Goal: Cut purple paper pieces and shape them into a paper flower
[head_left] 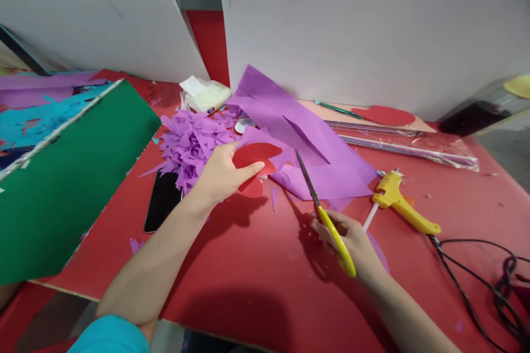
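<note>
My left hand [226, 174] is closed on a red paper cutout [259, 152] with rounded lobes, the thumb pressed on its face. In my right hand [345, 237] is a pair of scissors [331, 226] with yellow handles, its dark blades pointing up and away from me. The blades are apart from the cutout, to its right. Behind both hands lies a large purple paper sheet [306, 127], creased and cut. A heap of small purple paper cutouts [190, 140] sits just beyond my left hand, partly over a black phone [163, 201].
A yellow glue gun [395, 201] lies at right with its black cord [467, 287] looped on the red table [256, 270]. A green board [74, 182] stands at left. Plastic-wrapped sheets [414, 149], a red paper shape [389, 115], a pen [339, 110] and a tissue pack [207, 95] lie behind.
</note>
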{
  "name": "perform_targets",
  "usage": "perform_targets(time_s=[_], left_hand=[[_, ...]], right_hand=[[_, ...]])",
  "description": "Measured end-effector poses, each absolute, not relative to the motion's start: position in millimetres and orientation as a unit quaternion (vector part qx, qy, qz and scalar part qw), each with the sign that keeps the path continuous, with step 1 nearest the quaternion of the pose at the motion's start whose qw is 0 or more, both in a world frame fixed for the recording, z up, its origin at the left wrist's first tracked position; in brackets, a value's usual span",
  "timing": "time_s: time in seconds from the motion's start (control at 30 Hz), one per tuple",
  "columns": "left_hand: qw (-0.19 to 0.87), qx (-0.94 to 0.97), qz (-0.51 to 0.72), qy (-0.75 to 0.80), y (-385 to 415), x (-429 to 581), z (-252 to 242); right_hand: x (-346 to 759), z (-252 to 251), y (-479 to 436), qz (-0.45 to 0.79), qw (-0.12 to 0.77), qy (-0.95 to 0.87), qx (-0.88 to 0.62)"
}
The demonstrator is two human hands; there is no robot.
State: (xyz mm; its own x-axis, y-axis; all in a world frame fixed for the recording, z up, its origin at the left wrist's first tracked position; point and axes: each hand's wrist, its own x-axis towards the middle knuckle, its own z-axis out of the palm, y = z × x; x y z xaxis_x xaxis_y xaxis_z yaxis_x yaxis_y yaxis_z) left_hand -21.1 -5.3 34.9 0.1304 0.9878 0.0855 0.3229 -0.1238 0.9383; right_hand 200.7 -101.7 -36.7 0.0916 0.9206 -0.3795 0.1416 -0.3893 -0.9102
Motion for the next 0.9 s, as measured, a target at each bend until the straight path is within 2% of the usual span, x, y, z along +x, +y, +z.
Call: perform_targets(time_s=[0.63,0.9], left_hand=[[0.474,0.586,0.407,0.516,-5.6,-26.3,34.6],[0.463,0.576,0.427,0.521,-2.1,-30.6,32.2]], right_hand=[[208.5,-33.0,-114.6,0.604,0.368,-0.521,-0.478],[214.9,-48.4,-117.3,0.553,0.338,-0.58,-0.493]])
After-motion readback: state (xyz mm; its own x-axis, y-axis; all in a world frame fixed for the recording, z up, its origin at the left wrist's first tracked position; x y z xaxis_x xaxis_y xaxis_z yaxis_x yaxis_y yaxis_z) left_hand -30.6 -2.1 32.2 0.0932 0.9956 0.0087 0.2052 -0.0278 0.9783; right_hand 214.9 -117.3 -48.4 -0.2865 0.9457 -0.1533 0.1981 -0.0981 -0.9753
